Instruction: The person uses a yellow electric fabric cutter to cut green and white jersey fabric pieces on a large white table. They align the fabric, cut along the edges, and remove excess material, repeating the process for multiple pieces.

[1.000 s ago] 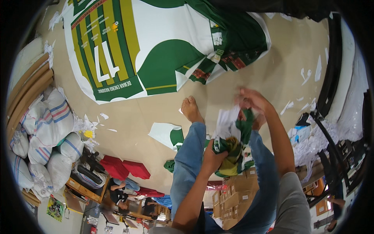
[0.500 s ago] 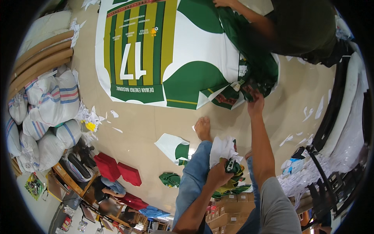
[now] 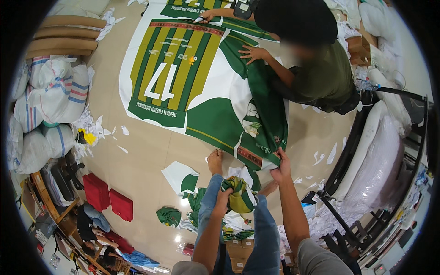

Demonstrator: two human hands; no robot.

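Observation:
My left hand is closed around a crumpled bundle of green, yellow and white fabric pieces, held between my knees. With the fingers of my right hand I pinch the near right corner of a large printed jersey fabric sheet. The sheet lies on the floor, with green panels, yellow-green stripes and white margins; its right side is lifted and folded. Across it a co-worker crouches, one hand spread on the fabric. Their other hand holds a small tool at the sheet's far edge, perhaps scissors.
Fabric offcuts lie by my left foot. White sacks and brown rolls are stacked at the left. Red folded cloth rests at the lower left. A plastic-wrapped roll and paper scraps line the right.
The sheet's right part, bunched near my right hand before, is now more spread out. The co-worker has come further into view, both hands showing. My view has shifted.

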